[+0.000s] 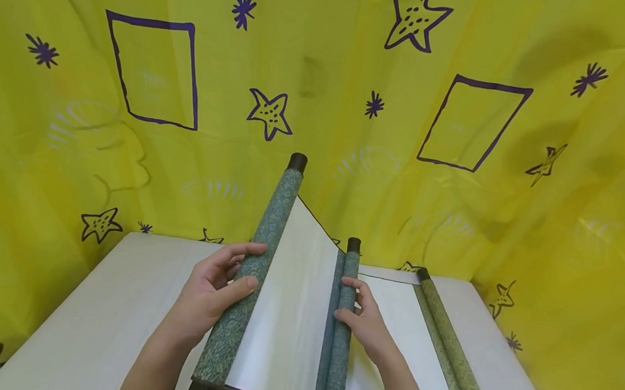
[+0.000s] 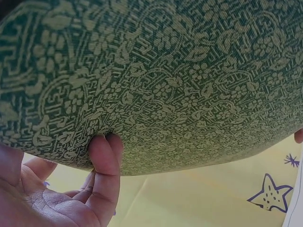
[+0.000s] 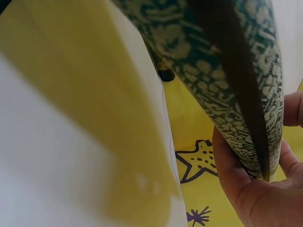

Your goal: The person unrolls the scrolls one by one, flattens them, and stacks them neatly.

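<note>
A green patterned hanging scroll with dark end knobs is held up, partly unrolled, its white sheet spanning between a thick roll and a thinner rod end. My left hand grips the thick roll around its middle, thumb on the near face. On the right, my right hand holds the thinner green roller between thumb and fingers. Close up in the left wrist view, the patterned cloth hides part of the left fingers. In the right wrist view, fingers and thumb wrap the roller's patterned cloth, which has a dark strip along it.
Another scroll with an olive patterned roller lies partly unrolled on the white table, right of my hands. Behind the table hangs a yellow curtain with purple stars and outlined shapes.
</note>
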Demonstrator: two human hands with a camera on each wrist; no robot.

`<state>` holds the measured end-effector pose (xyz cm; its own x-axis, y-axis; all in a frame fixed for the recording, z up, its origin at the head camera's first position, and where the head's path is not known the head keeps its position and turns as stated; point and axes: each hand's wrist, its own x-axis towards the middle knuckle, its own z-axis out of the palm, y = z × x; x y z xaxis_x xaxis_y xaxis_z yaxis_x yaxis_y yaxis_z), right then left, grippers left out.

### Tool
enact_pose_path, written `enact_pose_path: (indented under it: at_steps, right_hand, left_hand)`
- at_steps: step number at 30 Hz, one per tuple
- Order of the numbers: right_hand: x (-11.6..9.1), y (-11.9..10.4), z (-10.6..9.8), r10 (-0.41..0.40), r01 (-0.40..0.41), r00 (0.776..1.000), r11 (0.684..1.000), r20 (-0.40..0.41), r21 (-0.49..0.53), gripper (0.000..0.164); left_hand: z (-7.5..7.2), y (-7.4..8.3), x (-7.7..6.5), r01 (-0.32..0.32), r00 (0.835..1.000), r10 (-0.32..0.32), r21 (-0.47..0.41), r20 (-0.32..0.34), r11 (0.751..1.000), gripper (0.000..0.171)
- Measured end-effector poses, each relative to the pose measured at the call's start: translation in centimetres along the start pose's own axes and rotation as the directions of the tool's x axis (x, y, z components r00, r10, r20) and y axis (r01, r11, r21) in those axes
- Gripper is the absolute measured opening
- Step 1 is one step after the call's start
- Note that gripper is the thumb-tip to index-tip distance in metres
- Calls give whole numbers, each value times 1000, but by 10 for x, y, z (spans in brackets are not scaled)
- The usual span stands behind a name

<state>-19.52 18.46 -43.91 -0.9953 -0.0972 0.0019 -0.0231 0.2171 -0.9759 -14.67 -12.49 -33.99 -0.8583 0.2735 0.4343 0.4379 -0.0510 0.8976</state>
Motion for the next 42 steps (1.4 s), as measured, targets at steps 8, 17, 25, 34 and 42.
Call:
enact_pose_path:
  at_steps: [8,17,25,34,42]
  right_hand:
    - [0,-3,-2,1,-1,1000,1000,5,12,65]
    - [0,-4,-3,-9,9,1000,1000,2,10,65]
    - [-2,-3,-7,-22,22,1000,1000,-1,16,66]
    - [-1,-8,-23,-44,43,998,999,-44,-30,66]
    - [-8,-17,-47,-36,30,998,995,-58,-98,64]
  left_hand:
    - [-3,3,-1,-11,1000,11,6,-9,1000,41]
    - [-4,8,-4,-15,1000,15,11,-18,1000,40]
    - [-3,8,-5,8,1000,-7,5,-18,1000,40]
    - [-10,0,-4,38,999,-36,54,-34,998,38]
    - [-22,-22,1,117,993,-121,202,11,972,37]
